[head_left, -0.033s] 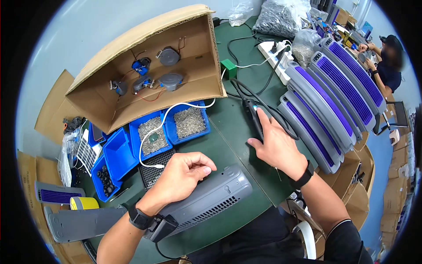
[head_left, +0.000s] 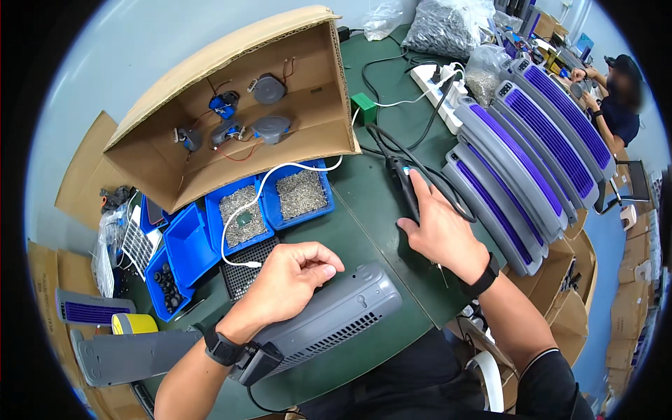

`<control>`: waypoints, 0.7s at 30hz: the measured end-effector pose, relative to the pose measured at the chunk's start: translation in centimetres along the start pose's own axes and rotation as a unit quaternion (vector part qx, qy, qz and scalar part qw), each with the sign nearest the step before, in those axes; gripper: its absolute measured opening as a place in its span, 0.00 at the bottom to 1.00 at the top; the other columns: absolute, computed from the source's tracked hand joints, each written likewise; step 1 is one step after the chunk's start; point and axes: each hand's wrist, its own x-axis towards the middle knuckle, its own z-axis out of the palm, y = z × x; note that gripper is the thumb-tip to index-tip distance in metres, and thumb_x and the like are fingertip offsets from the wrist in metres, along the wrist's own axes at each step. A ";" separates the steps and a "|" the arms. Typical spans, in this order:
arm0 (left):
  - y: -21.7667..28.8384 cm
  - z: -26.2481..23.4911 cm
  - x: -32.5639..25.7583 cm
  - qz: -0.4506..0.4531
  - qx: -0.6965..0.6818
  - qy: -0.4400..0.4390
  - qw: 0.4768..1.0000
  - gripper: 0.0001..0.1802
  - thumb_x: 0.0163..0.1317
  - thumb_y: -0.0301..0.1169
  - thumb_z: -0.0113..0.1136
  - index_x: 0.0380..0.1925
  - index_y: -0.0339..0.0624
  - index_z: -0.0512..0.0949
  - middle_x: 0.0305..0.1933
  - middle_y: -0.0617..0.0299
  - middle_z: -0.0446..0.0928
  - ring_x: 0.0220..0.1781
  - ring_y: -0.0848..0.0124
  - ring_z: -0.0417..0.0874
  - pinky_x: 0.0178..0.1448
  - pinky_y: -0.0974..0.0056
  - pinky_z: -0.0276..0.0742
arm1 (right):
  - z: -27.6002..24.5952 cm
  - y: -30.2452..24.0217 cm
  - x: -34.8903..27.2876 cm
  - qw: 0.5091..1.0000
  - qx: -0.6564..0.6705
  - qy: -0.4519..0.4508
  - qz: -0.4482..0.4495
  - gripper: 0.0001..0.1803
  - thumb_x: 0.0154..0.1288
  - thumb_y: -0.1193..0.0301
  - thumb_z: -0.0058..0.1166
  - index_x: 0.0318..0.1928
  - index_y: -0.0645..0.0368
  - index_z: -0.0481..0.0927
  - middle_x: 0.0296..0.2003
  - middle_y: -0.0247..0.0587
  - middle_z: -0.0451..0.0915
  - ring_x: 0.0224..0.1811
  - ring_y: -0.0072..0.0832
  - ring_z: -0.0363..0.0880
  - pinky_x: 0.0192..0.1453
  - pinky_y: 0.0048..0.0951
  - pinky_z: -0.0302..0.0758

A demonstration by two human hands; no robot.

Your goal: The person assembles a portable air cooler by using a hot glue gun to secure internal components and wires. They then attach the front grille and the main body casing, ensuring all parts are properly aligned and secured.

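My left hand (head_left: 290,276) is closed, fingers curled toward the thumb; whatever lies in it, if anything, is hidden. It hovers over or rests against a long grey plastic housing (head_left: 336,315) with a row of slots, lying on the green table. Over to the right, my right hand (head_left: 448,231) is wrapped over a black electric screwdriver (head_left: 404,185). Its cord leaves the far end, and a thin bit shows below the palm. Beyond my left hand sit blue bins (head_left: 329,203) of small screws and a black perforated tray (head_left: 238,280).
An open cardboard box (head_left: 308,105) with several motors stands at the back left. Grey housings with purple grilles (head_left: 518,168) lean in a row at right, near a white power strip (head_left: 427,80). Black cables (head_left: 427,140) loop behind the screwdriver. Another person (head_left: 619,105) works far right.
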 end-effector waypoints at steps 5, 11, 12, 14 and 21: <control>0.5 0.7 -0.1 -0.014 -0.107 0.009 0.994 0.11 0.68 0.24 0.69 0.49 0.34 0.87 0.39 0.61 0.88 0.38 0.80 0.84 0.46 0.71 0.82 | -0.7 0.7 -0.1 0.993 0.103 0.011 0.057 0.46 0.61 0.71 0.64 0.77 0.69 0.58 0.54 0.68 0.77 0.57 0.59 0.79 0.62 0.52 0.75; 1.2 0.9 0.1 -0.041 -0.146 -0.010 0.988 0.21 0.65 0.23 0.71 0.58 0.31 0.83 0.46 0.52 0.90 0.47 0.76 0.89 0.55 0.68 0.85 | -3.4 0.3 -2.4 0.925 0.372 0.055 0.048 0.38 0.53 0.75 0.66 0.68 0.66 0.73 0.36 0.32 0.75 0.37 0.22 0.71 0.43 0.30 0.71; 1.1 0.9 0.1 -0.040 -0.135 -0.012 0.990 0.22 0.65 0.23 0.71 0.60 0.32 0.83 0.47 0.51 0.90 0.47 0.75 0.89 0.55 0.68 0.85 | -4.1 0.2 -3.0 0.919 0.385 0.056 0.061 0.36 0.53 0.75 0.66 0.66 0.65 0.74 0.35 0.29 0.72 0.37 0.20 0.69 0.42 0.28 0.70; 1.2 0.8 0.1 -0.034 -0.109 -0.013 0.993 0.23 0.66 0.24 0.70 0.62 0.33 0.82 0.48 0.51 0.90 0.48 0.74 0.90 0.56 0.68 0.85 | -5.0 -1.2 -4.0 0.863 0.489 0.099 0.076 0.31 0.54 0.76 0.66 0.61 0.65 0.77 0.32 0.28 0.71 0.31 0.16 0.69 0.35 0.23 0.70; 1.7 1.7 -1.0 0.013 -0.005 0.007 1.000 0.24 0.69 0.26 0.67 0.65 0.34 0.80 0.52 0.49 0.89 0.53 0.72 0.90 0.58 0.66 0.84 | -7.3 -2.7 -7.0 0.764 0.623 0.162 0.051 0.26 0.56 0.76 0.64 0.56 0.70 0.76 0.30 0.36 0.75 0.25 0.23 0.77 0.27 0.28 0.78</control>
